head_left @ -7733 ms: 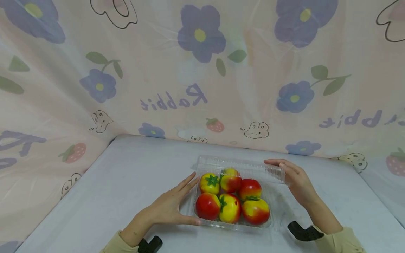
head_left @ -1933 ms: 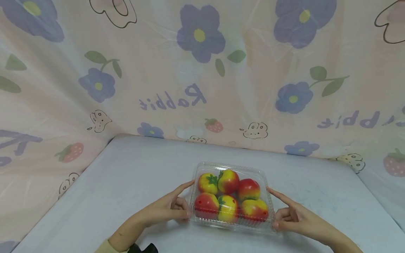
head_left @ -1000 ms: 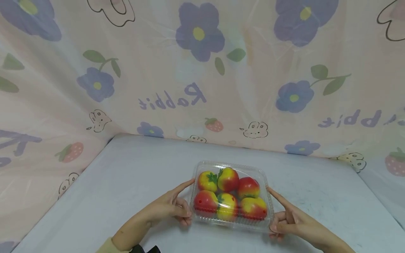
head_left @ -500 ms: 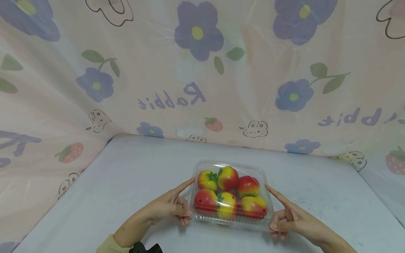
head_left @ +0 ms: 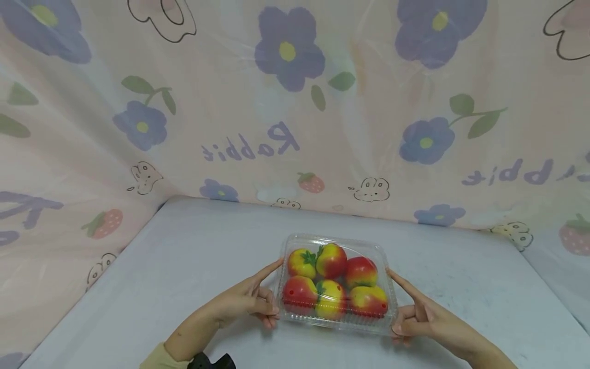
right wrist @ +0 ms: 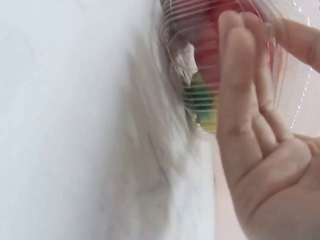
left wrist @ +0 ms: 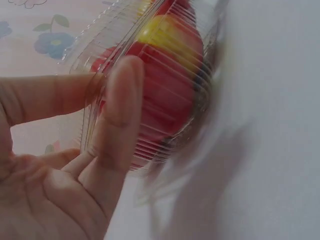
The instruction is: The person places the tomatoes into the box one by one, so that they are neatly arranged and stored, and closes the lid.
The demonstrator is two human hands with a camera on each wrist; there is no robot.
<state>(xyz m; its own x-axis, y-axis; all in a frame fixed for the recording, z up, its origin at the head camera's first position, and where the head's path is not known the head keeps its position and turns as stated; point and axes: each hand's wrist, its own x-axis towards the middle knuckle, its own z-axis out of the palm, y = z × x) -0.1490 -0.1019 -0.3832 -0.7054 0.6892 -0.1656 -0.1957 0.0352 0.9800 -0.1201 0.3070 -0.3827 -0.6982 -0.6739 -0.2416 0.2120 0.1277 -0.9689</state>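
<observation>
A clear plastic clamshell box [head_left: 336,239] with its lid down holds several round red-and-yellow fruits [head_left: 331,261], some with green leafy tops. My left hand [head_left: 246,302] grips its left edge, index finger stretched along the side and thumb at the near corner. On the opposite edge my right hand [head_left: 426,315] holds it the same way. Seen from the left wrist, fingers [left wrist: 117,100] lie against the ribbed side wall. The right wrist view has fingers [right wrist: 240,80] pressed to the other wall, and a shadow falls on the tabletop beside the box.
A white tabletop [head_left: 221,236] spreads around the box. Behind and to the left hangs a pale curtain [head_left: 341,123] printed with flowers, rabbits and strawberries. A black wrist strap [head_left: 212,361] shows by the left sleeve.
Earliest, the lid stood raised with the right hand at it; now it is down and both hands grip the sides. Over the last two seconds the box has shifted slightly up in view.
</observation>
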